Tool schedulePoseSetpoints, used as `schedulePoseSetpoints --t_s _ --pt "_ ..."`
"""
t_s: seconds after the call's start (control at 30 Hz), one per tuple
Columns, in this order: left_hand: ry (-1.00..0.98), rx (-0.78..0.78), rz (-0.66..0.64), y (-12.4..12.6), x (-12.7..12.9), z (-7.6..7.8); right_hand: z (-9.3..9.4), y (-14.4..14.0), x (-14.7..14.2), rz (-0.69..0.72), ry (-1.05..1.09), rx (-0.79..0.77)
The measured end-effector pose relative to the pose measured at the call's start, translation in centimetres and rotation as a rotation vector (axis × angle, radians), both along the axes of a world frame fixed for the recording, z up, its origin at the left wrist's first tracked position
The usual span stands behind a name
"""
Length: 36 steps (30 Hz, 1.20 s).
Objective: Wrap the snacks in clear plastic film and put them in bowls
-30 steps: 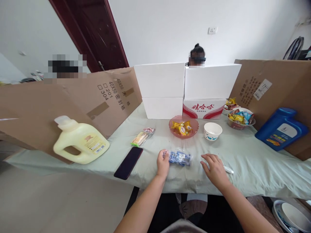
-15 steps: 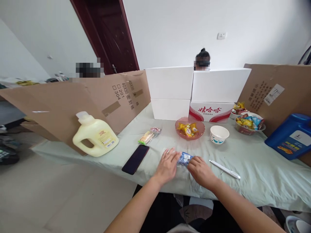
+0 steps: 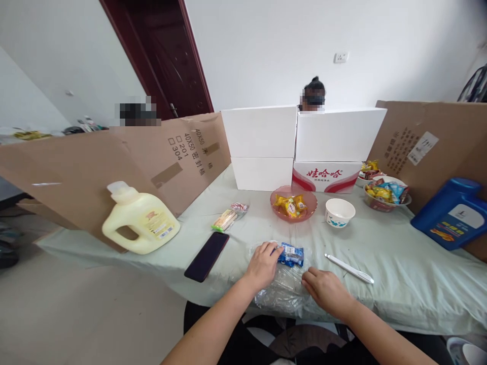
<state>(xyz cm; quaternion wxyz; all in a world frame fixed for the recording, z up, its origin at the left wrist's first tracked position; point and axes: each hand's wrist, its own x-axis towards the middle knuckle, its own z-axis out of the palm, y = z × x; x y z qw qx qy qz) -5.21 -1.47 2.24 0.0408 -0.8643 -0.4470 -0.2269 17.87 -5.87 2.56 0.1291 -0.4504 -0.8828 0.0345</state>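
Now, clear plastic film [image 3: 283, 296]: spread out toward the worktop's [image 3: 403, 243] near edge, where half a second ago it was bunched between the hands.
Blue packets [image 3: 293, 255]: on the worktop at the film's far side, showing more fully than before; they seem easier to get at.
Left hand [image 3: 263, 264]: fingers bent over the packets' left end, touching; I cannot tell whether they grip.
Right hand [image 3: 326, 288]: now off the packets, fingers curled narrow at the film's right edge; whether they pinch it, I cannot tell.
White cutter-like tool [image 3: 350, 268]: lying just beyond the right hand, untouched.
Pink bowl [image 3: 312, 209]: beyond the packets, holding yellow-wrapped sweets [image 3: 291, 205].
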Motion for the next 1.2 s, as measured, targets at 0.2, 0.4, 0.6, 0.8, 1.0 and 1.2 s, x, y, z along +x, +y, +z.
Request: schedulePoseSetpoints --t_s 0.2,0.4,0.6,0.8,1.0,1.2 --pt "-0.005 -0.059 -0.158 2.5 0.0 -0.3 -1.1 4.9 0.3 -0.083 0.091 0.100" --pt "0.053 0.076 -0.413 2.6 -0.2 -0.7 -3.7 6.9 0.5 -0.129 0.153 0.164" --pt "0.074 -0.054 -0.338 4.6 -0.9 0.0 -4.9 6.8 0.4 -0.179 0.173 0.182" --pt "-0.207 -0.422 -0.260 6.4 -1.6 1.6 -5.0 6.9 0.4 -0.179 0.169 0.208" --pt "-0.391 -0.437 -0.188 10.2 -3.0 6.4 -5.4 7.0 0.3 -0.184 0.148 0.224" --pt "0.267 -0.120 -0.164 16.7 -0.4 13.6 -4.9 6.9 0.2 -0.187 0.169 0.182"
